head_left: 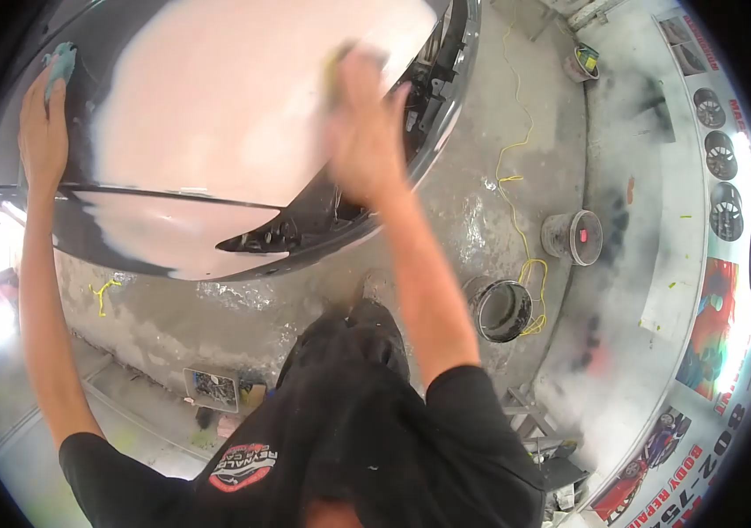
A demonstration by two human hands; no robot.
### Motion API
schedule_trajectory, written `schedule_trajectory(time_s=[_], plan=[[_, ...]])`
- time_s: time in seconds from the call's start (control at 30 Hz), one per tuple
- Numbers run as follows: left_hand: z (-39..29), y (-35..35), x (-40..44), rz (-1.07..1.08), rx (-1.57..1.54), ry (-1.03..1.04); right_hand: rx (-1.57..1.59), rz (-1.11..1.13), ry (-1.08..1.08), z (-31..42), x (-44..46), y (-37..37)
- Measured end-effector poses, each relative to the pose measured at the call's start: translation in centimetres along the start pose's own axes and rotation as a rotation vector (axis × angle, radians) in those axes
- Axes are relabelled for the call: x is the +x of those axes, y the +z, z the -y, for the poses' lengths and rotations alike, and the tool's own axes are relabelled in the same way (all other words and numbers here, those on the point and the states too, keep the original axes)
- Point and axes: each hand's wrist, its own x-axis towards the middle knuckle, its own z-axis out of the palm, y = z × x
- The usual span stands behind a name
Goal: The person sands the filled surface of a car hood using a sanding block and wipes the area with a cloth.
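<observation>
A dark car hood [217,88] carries a large pale pinkish-white patch and fills the upper left. My left hand [44,132] rests on the dark surface at the hood's left, its fingers around a bluish-green cloth [60,66]. Over the patch's right side, near the open headlight gap [428,92], is my right hand [365,132], blurred by motion. Its fingers are on a dark and yellowish block [338,75], also blurred, pressed to the hood. The fender [164,231] below the panel seam has a similar pale patch.
A bucket [503,310] and another with a pink object inside [572,238] stand on the wet floor, right. A yellow cord [516,150] runs past them. A third bucket [581,63] is farther off. A tray of small items [212,389] lies lower left.
</observation>
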Motion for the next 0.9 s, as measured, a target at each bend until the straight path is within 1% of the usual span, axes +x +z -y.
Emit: schedule_trajectory(time_s=[0.03,0.07,0.1,0.17,0.23,0.3,0.37,0.4,0.43,0.47,0.5,0.53,0.57,0.63,0.67,0.7,0.77,0.87,0.9], plan=[[-0.1,0.2,0.1,-0.001,-0.003,0.002,0.052,-0.158,-0.012,-4.2,3.2,0.4],[-0.2,0.2,0.1,-0.006,-0.003,0.001,0.147,-0.184,0.084,-6.5,6.7,-0.6],[-0.3,-0.1,0.0,-0.006,-0.001,0.0,0.149,-0.195,0.141,-8.3,9.1,-0.9],[-0.8,-0.5,0.1,0.007,0.005,-0.008,0.047,-0.163,0.18,-7.8,9.9,-0.6],[-1.0,-0.5,-0.1,-0.002,0.015,-0.004,-0.013,-0.168,0.172,-3.6,7.2,0.8],[-0.6,-0.1,-0.1,-0.037,0.037,0.014,-0.035,-0.028,0.027,4.6,1.6,0.2],[-1.0,-0.2,-0.2,-0.069,0.009,0.036,0.042,0.109,-0.1,7.6,-2.8,0.6],[-0.8,-0.1,-0.2,-0.073,0.001,0.044,-0.133,0.223,-0.148,6.2,-1.3,-0.8],[-0.7,0.0,-0.3,-0.073,-0.006,0.053,-0.187,0.191,-0.164,3.5,1.2,-0.8],[-1.0,0.0,-0.2,-0.06,-0.007,0.04,-0.196,0.064,-0.18,-0.4,4.6,0.0],[-1.4,-0.3,0.0,-0.055,-0.005,0.026,-0.068,0.019,-0.091,-2.8,8.7,-0.8],[-1.6,-0.7,-0.2,-0.042,-0.001,0.011,-0.037,0.019,0.025,-4.3,12.5,-1.3],[-1.6,-0.9,-0.3,-0.048,0.003,0.017,-0.01,0.011,0.089,-3.5,14.5,-1.9],[-1.2,-0.5,-0.2,-0.067,0.003,0.023,-0.046,-0.04,0.174,-1.3,14.4,-0.3],[-0.9,-0.2,-0.3,-0.076,0.015,0.037,-0.073,-0.021,0.067,0.1,12.2,0.7],[-0.8,-0.3,-0.4,-0.082,0.02,0.04,-0.099,-0.002,-0.041,3.2,8.8,1.0],[-1.6,-0.5,-0.4,-0.081,0.025,0.045,-0.119,0.22,-0.171,9.9,1.8,0.4],[-4.9,-3.2,-0.8,0.012,-0.046,-0.069,-0.139,0.336,-0.36,8.7,2.2,-0.7],[-4.9,-3.0,-0.6,0.003,-0.035,-0.08,-0.169,0.228,-0.364,5.7,5.2,0.1]])
